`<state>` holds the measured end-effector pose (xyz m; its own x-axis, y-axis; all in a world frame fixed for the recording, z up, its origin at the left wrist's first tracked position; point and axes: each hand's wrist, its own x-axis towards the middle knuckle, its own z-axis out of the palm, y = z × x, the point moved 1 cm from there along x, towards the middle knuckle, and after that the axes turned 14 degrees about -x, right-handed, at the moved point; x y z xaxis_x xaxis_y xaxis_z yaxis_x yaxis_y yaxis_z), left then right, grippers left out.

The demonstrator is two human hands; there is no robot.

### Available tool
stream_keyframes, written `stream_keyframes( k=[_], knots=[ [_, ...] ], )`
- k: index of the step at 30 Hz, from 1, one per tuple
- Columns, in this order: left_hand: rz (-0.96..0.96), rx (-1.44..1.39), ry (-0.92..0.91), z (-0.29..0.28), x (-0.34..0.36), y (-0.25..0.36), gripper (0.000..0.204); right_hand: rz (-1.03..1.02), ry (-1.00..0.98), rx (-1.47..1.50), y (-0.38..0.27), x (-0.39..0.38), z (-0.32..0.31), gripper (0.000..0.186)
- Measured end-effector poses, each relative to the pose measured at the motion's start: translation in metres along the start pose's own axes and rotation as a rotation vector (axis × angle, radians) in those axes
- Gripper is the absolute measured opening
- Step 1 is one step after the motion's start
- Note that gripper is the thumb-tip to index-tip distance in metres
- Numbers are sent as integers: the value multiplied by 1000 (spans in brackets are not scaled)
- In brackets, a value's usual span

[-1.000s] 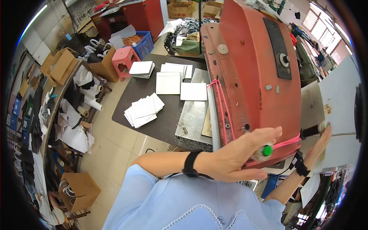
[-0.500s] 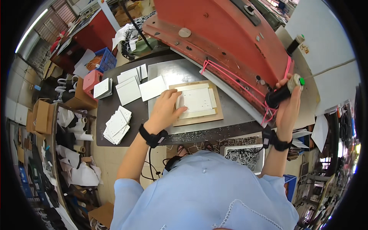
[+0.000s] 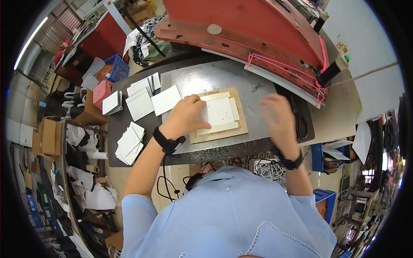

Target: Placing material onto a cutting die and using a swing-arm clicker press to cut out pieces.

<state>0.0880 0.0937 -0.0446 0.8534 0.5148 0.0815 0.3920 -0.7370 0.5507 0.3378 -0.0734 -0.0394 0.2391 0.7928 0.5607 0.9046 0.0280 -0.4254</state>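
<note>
while beyond the board (image 3: 219, 135), red machine (image 3: 249, 26)

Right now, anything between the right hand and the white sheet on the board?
Nothing visible stands between the right hand and the white sheet; the left hand is at the sheet's left edge, on the opposite side.

We wear a pale blue blouse (image 3: 223, 206) with short sleeves (image 3: 138, 217), a small button (image 3: 228, 188) and white scalloped trim (image 3: 266, 222). Black wristbands (image 3: 161, 141) circle both our wrists, the left bearing a dark module (image 3: 177, 145).
</note>
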Motion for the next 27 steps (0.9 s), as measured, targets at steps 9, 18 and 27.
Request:
stream_keyframes(
  k=[9,18,27],
  knots=[
    [-42,-140,186,18,-23,3,62,4,-140,-175,-44,-23,70,27],
    [85,-57,281,28,-22,3,67,404,-327,458,-32,-25,74,42],
    [-46,-196,367,26,-21,-1,45,393,-382,813,-71,2,62,28]
  ],
)
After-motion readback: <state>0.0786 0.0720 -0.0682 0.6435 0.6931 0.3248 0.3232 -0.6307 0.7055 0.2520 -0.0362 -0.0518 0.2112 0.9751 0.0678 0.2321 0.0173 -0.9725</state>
